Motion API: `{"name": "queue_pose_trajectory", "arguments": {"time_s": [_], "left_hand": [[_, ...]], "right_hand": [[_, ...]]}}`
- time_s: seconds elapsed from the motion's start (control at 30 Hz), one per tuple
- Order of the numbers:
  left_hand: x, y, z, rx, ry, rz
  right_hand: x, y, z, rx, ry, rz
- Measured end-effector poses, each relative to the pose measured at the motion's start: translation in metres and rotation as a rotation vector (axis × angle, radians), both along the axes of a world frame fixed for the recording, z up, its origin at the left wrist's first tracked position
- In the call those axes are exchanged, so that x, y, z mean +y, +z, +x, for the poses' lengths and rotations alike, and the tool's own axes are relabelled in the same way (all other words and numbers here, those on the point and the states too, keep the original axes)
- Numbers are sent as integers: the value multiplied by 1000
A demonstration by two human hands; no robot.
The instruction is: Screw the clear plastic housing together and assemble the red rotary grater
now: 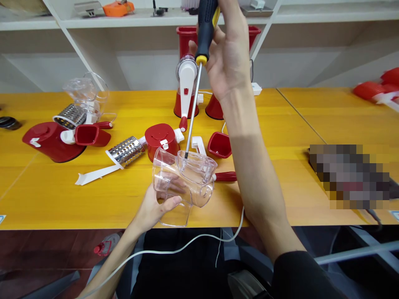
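Head view, one frame. Clear plastic housing (183, 182) is held just above the near edge of the yellow table (280, 137), hopper mouth up.

Handling, my judgement: thin-walled moulded plastic, so light and stiff, smooth enough to slip, and likely to crack or scratch under a hard point. Best hold looks like the lower chute and round barrel, where the walls curve and brace each other, not the thin hopper rim.

Left hand (152, 207): half closed, cupping the housing from below. Thumb lies on the near wall; fingers wrap behind and show through the plastic.

Right hand (230, 62): raised, closed fully around the black and yellow handle of the screwdriver (205, 39). Shaft slopes down and left, tip inside the hopper. I cannot tell whether the tip sits on a screw.

Nearby on the table: a metal grater drum (126, 150) and a red base (162, 139), both apart from the housing.
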State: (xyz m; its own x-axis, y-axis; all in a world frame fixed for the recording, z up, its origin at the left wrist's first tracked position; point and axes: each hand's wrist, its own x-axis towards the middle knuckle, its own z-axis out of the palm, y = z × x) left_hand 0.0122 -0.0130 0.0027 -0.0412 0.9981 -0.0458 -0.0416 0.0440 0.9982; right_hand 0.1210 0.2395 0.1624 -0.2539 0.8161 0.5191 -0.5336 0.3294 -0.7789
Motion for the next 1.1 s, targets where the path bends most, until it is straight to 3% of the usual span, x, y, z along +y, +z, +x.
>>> {"name": "queue_pose_trajectory", "arguments": {"time_s": [0.13,0.37,0.6,0.73,0.97,1.1], "left_hand": [[0,1,1,6,-2,6],[1,5,2,7,11,-10],[1,4,2,7,4,15],[2,4,2,5,12,10],[1,4,2,-1,5,18],[2,3,2,-1,5,23]], "right_hand": [[1,-2,-1,-27,-30,-2],[4,-6,3,111,214,9],[3,1,-3,78,9,-36],[3,1,-1,-6,2,-37],[1,1,2,-17,114,29],[0,1,-2,-20,-2,40]]}}
